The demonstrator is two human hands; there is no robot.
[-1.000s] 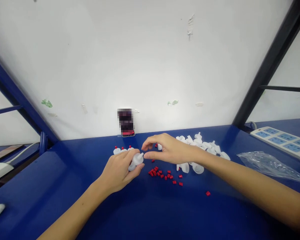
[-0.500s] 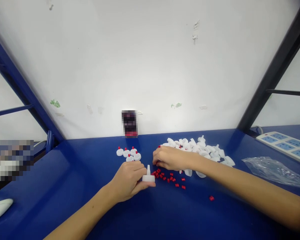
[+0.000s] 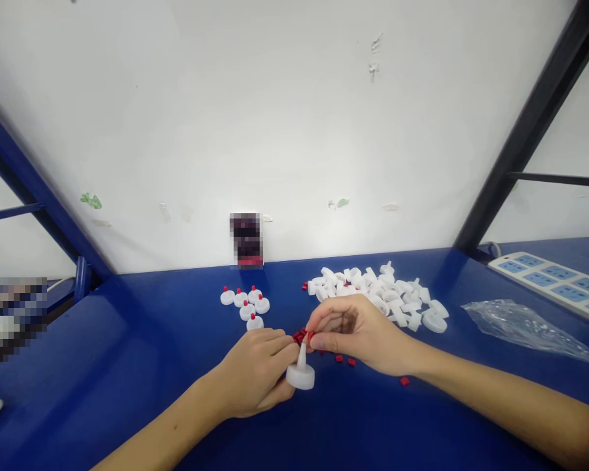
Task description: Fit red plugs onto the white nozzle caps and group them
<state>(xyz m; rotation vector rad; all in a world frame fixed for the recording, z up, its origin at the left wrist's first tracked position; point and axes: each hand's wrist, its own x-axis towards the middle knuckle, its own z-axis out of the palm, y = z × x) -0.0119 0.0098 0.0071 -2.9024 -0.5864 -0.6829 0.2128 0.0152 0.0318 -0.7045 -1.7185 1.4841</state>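
At the centre of the lower half of the frame, the left hand is closed on a white nozzle cap, gripping it by the side of its round base, with the spout pointing up and leaning slightly right. The right hand, just beside it, pinches a small red tip between thumb and fingers at the top of that spout; whether the tip is seated on it, I cannot tell. Loose red tips lie on the blue worktop behind and below the right hand, some partly hidden by it. Left of centre, six capped nozzle caps stand upright in a loose group, each with a red tip on its spout. Right of centre, a heap of white caps lies jumbled beyond the right hand. Farther right are a clear plastic bag and, at the right edge, a power strip
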